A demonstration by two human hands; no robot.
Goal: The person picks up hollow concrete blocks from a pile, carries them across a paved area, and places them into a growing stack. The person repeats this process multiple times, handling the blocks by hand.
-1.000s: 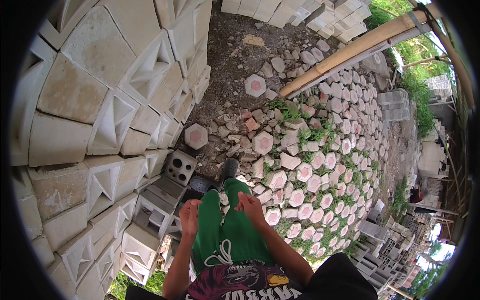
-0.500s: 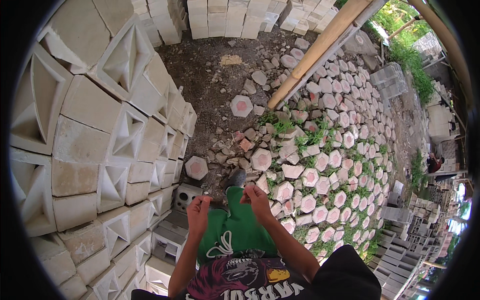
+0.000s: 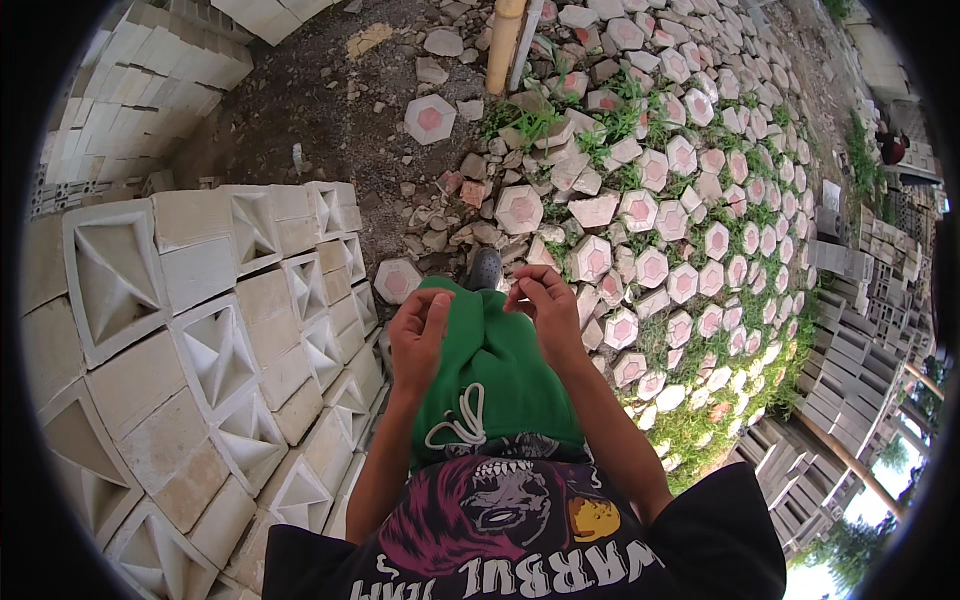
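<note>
Both of my hands are raised in front of the green trousers (image 3: 480,345), a short gap between them. My left hand (image 3: 418,332) has its fingers curled in and the thumb close to them, with nothing visible in it. My right hand (image 3: 546,305) is likewise curled, thumb near the fingertips, and no object shows there. Neither touches a block. Below them a grey shoe (image 3: 484,268) stands on rubble, with a hexagonal paver (image 3: 398,281) with a pink centre to its left and another hexagonal paver (image 3: 519,209) ahead on the right.
A stacked wall of pale concrete vent blocks (image 3: 215,350) rises close on my left. Rows of hexagonal pavers (image 3: 650,265) with grass between cover the ground to the right. A bamboo post (image 3: 504,45) stands ahead. Grey blocks (image 3: 865,350) and a distant person (image 3: 892,148) are far right.
The view has shifted forward and turned, so the pavers and bamboo post sit higher and more of the left wall's top shows. My hands stay raised and curled.
</note>
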